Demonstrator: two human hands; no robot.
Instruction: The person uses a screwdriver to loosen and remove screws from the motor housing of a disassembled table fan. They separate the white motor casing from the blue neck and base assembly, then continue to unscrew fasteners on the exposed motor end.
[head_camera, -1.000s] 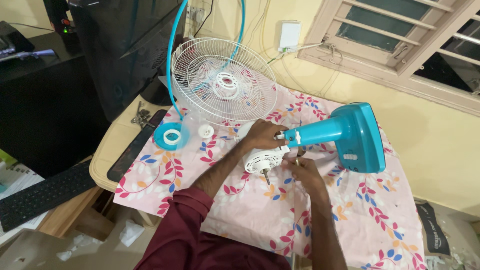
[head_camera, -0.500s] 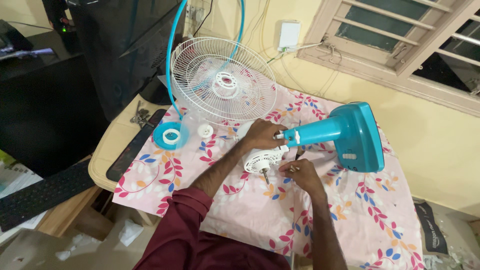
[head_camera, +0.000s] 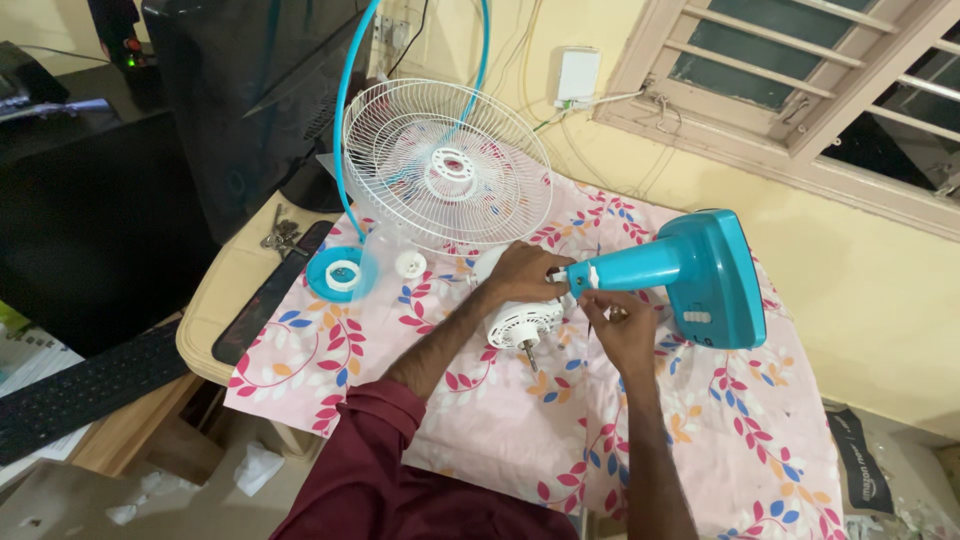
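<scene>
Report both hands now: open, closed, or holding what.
Left hand: closed around the teal plastic fan stand where its neck meets the white motor housing.
Right hand: closed, contents unclear.

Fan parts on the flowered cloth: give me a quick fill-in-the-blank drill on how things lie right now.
1. The white fan motor lies on the cloth with its shaft pointing toward the ____.
2. The fan stand is coloured ____.
3. The left hand and right hand meet at the stand's ____ end.
4. The wire fan guard leans behind the hands, near the ____ wall.

Missing words: person; teal; narrow; yellow
</scene>
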